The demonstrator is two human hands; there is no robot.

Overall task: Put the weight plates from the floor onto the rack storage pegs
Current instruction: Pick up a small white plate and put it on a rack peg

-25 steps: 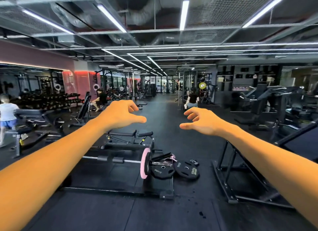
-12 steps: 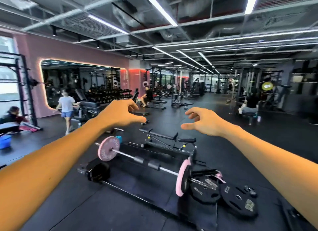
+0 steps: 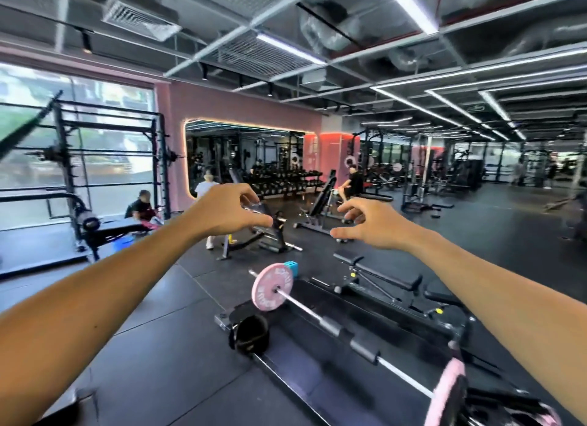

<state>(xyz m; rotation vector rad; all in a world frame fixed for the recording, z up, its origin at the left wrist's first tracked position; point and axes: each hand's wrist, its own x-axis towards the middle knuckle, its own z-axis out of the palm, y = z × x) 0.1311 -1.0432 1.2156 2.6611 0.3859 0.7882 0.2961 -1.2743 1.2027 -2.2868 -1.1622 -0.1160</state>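
A wide gym hall is stretching out ahead, dark rubber floor running under an open black ceiling with long strip lights, a pink wall and a lit-edged mirror sitting at the back. A tall black rack is standing by the windows on the left, benches and machines filling the middle distance, a few people training among them. Both arms are reaching forward at chest height: the left hand is hanging with fingers loosely curved, holding nothing, and the right hand is doing the same, thumb out, empty. Below them a barbell is lying on a black platform, its long axis running from far left to near right. A pink weight plate is sitting upright on its far end, flat face turning toward us, white lettering too blurred to read. A second pink plate is showing edge-on at the near end, bottom right. A black round plate is resting by the platform's left corner.
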